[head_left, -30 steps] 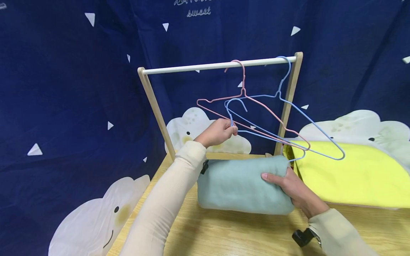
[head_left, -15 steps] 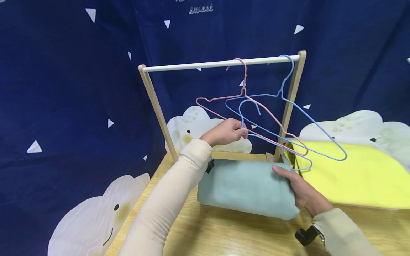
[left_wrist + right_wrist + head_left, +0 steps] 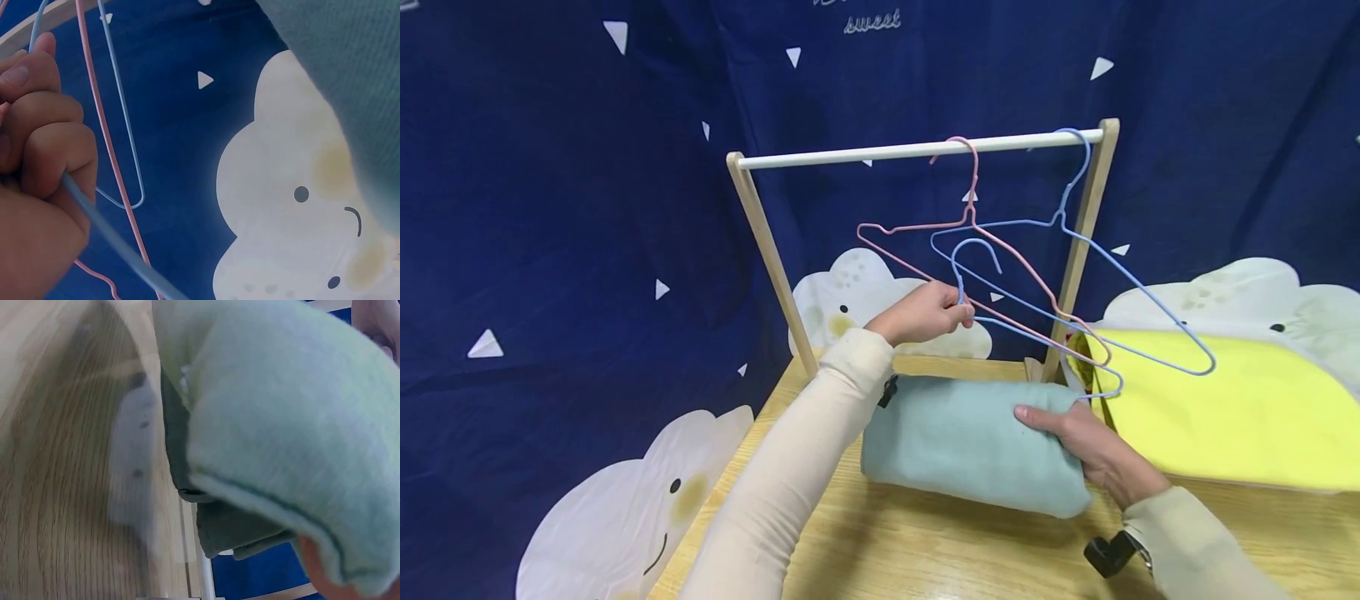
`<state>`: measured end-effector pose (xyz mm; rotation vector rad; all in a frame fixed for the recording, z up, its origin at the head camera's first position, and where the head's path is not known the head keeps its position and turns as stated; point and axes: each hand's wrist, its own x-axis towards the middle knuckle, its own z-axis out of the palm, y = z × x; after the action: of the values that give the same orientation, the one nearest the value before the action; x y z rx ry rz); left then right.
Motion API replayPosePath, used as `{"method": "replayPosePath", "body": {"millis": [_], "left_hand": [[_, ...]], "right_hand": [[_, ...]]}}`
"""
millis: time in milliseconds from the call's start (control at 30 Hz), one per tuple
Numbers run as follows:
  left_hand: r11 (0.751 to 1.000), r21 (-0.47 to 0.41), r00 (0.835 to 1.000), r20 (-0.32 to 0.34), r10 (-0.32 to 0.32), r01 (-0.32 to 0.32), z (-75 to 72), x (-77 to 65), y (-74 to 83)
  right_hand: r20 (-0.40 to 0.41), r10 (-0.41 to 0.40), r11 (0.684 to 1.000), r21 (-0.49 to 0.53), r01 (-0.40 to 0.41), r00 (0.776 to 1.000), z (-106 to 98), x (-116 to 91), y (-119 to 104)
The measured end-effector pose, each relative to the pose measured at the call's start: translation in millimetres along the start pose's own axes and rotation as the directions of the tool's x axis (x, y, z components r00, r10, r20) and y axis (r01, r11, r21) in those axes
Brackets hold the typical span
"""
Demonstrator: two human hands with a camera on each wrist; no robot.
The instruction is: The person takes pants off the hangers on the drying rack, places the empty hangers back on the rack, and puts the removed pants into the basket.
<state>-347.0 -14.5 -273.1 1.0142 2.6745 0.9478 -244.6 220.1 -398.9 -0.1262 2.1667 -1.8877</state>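
Observation:
In the head view my left hand (image 3: 925, 315) grips a blue wire hanger (image 3: 974, 242) just below its hook. The left wrist view shows the fingers curled tightly around the wire. A folded teal cloth (image 3: 970, 442) hangs at this hanger, held above the table; where it crosses the lower bar is hidden. My right hand (image 3: 1097, 437) holds the cloth's right end, thumb on the front and fingers behind. In the right wrist view the teal cloth (image 3: 294, 425) covers most of that hand, and a darker fold shows below.
Behind my hands stands a rack with a white rail (image 3: 850, 156). On the rail hang a pink hanger (image 3: 973, 187) and a second blue hanger (image 3: 1063, 200). A yellow cloth (image 3: 1232, 408) lies on the wooden table (image 3: 940, 550) at the right.
My left hand and the held hanger have shifted right and slightly down, then a little back left. My right thumb slid to the cloth's upper edge and returned to its front.

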Motion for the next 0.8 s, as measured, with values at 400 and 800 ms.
{"method": "replayPosePath", "body": {"millis": [400, 800], "left_hand": [[1.000, 0.018, 1.000, -0.001, -0.013, 0.013, 0.5, 0.0, -8.2], [0.999, 0.035, 0.999, -0.010, -0.036, 0.036, 3.2, 0.3, -10.1]], "right_hand": [[-0.060, -0.063, 0.997, -0.050, 0.060, 0.996, 2.3, 2.5, 2.7], [-0.051, -0.135, 0.990, 0.031, 0.136, 0.990, 6.4, -0.3, 1.5]]}}
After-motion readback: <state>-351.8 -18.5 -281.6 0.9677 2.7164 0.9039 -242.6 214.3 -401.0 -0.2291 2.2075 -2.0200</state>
